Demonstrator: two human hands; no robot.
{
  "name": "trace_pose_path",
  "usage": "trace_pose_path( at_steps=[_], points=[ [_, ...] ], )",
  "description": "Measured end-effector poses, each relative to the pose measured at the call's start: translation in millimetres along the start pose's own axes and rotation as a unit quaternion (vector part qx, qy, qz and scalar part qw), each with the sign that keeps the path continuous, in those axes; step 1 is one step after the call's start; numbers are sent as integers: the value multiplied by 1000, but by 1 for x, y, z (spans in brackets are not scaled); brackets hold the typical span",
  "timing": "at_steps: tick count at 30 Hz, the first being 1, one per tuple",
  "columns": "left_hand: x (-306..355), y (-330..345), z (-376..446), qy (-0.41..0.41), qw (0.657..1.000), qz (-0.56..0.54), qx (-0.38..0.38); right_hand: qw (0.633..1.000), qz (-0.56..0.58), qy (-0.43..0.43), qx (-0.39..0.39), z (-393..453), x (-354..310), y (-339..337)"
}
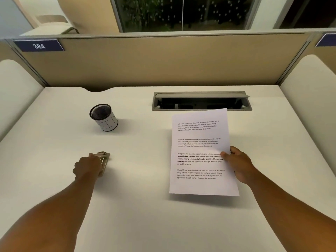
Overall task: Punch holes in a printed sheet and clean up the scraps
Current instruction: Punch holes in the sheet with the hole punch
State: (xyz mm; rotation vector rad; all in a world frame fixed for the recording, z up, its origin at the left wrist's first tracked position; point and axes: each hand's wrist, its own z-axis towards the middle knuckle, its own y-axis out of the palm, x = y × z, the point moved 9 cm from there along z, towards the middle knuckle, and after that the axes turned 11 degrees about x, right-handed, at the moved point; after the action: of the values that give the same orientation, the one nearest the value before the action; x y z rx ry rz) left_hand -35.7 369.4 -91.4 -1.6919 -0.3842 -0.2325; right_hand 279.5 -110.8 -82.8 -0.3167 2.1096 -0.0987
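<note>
A white printed sheet (200,150) with several blocks of text is held a little above the desk on the right. My right hand (240,164) pinches its right edge, thumb on top of the page. On the left, a small metal hole punch (104,160) lies on the desk, and my left hand (88,165) grips it from the left and covers most of it. A black mesh cup (103,117) wrapped in white paper with hand-drawn letters stands behind the punch.
The white desk (141,206) is walled in by beige partitions at the back and cushioned panels at both sides. An open grey cable tray (201,100) is sunk into the desk just behind the sheet. A sign reads 384 (39,46) at top left.
</note>
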Motion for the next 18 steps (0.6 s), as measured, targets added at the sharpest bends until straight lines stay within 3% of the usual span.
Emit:
trace_pose_path(
  at_steps=[5,18],
  points=[
    [3,2,2,40,999,-19,-11,1000,0,5,-5,-2,1,6],
    [21,4,-19,49,997,-35,-58,1000,3,-3,-11,-8,-4,6]
  ],
)
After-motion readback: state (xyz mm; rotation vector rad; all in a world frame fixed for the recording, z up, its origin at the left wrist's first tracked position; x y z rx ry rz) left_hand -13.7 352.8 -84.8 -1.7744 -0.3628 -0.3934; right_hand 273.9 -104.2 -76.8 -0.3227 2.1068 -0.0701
